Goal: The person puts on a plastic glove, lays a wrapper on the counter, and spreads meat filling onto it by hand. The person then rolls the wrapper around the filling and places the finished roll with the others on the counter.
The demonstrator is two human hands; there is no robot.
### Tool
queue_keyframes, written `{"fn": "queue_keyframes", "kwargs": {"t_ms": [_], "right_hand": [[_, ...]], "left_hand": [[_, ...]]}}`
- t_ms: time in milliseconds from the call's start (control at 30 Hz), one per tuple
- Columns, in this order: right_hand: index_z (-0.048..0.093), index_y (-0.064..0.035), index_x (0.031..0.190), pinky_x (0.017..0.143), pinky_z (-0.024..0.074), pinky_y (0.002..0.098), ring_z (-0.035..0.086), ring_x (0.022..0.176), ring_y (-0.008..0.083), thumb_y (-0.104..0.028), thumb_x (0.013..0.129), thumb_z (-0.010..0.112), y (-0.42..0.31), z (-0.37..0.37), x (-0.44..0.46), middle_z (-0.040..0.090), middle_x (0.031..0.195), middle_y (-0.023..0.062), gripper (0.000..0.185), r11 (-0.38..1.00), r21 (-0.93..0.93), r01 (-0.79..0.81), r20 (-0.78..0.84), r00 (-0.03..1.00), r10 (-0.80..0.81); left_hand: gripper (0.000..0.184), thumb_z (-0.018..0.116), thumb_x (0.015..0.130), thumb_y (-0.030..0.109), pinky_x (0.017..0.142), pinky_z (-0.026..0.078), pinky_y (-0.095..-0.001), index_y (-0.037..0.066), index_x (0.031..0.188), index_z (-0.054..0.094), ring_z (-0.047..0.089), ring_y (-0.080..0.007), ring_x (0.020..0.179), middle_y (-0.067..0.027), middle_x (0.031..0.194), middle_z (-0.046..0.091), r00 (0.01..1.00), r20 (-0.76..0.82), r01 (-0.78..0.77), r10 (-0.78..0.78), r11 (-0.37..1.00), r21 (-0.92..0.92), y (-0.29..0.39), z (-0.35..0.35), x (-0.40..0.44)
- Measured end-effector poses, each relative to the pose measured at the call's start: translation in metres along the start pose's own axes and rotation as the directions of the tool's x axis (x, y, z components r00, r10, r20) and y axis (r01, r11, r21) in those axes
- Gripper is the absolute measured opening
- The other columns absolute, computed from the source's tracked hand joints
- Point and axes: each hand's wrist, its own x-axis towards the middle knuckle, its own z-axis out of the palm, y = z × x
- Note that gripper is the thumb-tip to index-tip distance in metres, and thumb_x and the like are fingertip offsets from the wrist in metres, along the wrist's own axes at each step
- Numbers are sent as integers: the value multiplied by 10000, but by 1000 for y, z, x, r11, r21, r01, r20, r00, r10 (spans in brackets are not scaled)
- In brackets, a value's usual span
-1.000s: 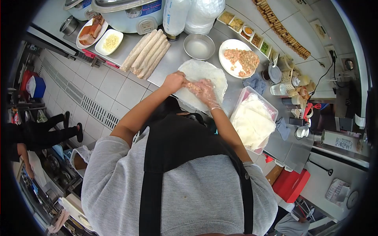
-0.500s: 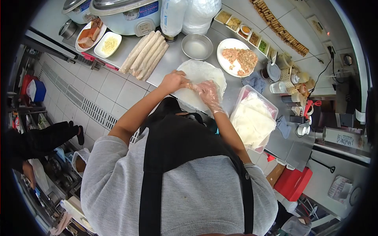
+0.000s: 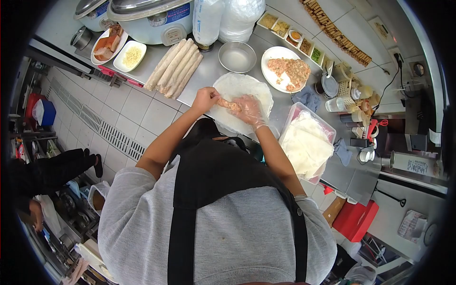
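Note:
A round white wrapper lies on the steel counter, with a narrow strip of meat filling across it. At the strip's left end is my bare left hand, its fingers pinched together; what they hold is too small to tell. My right hand, in a clear plastic glove, is cupped around the right part of the strip, fingers closed on filling. More meat filling sits on a white plate beyond the wrapper. A stack of white wrappers fills a plastic tub on the right.
Rolled wrappers are piled left of a metal bowl. Rice cookers, a dish of pale shreds and a meat plate stand at the upper left. A blue cloth lies near the tub. Another person's legs show far left.
My left hand has shifted slightly left, exposing more of the filling strip. The fingers of my right hand have moved from a tighter bunch to a lower, flatter cupping over the strip.

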Motion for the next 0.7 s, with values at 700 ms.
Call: {"fn": "queue_keyframes", "kwargs": {"t_ms": [700], "right_hand": [[569, -59, 1208, 998, 387, 467, 523, 1102, 360, -301, 783, 722, 24, -14, -41, 595, 1107, 186, 513, 994, 42, -103, -26, 994, 104]], "left_hand": [[756, 761, 676, 30, 844, 506, -372, 104, 1366, 460, 628, -275, 923, -109, 976, 698, 938, 284, -235, 198, 967, 103, 12, -3, -1]]}}
